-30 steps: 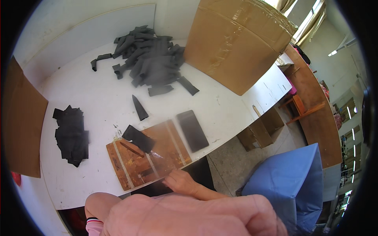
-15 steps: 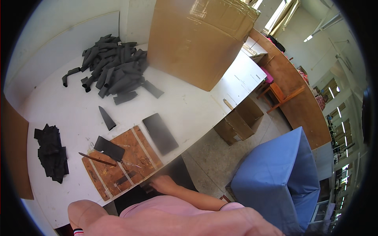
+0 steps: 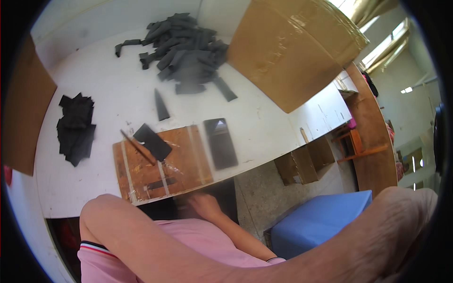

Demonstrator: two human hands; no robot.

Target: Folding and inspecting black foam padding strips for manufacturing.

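Observation:
My left arm crosses the bottom of the view from its bent elbow, and my left hand point(image 3: 408, 205) is raised close at the right side, its fingers hidden. Below the table's front edge, my right hand point(image 3: 205, 205) is blurred near my lap, so its grip is unclear. Just beyond it lies a worn wooden board point(image 3: 191, 162) with pale strips. On the board rest a flat black piece point(image 3: 158, 146) and a slim dark pointed stick point(image 3: 137, 147). A dark smartphone point(image 3: 222, 148) lies by the board's right side. A grey pointed piece point(image 3: 161, 106) lies beyond the board.
A heap of dark grey tube-like pieces point(image 3: 188, 56) lies at the back, beside a large cardboard box point(image 3: 292, 52). Black flat pieces point(image 3: 75, 127) are stacked at the left. Right of the table, an open carton point(image 3: 304, 162) and a blue fabric-covered block point(image 3: 316, 219) stand on the floor.
My left forearm has come up and across to the right, with the hand now at the right side. My right hand stays below the table edge. The view has shifted.

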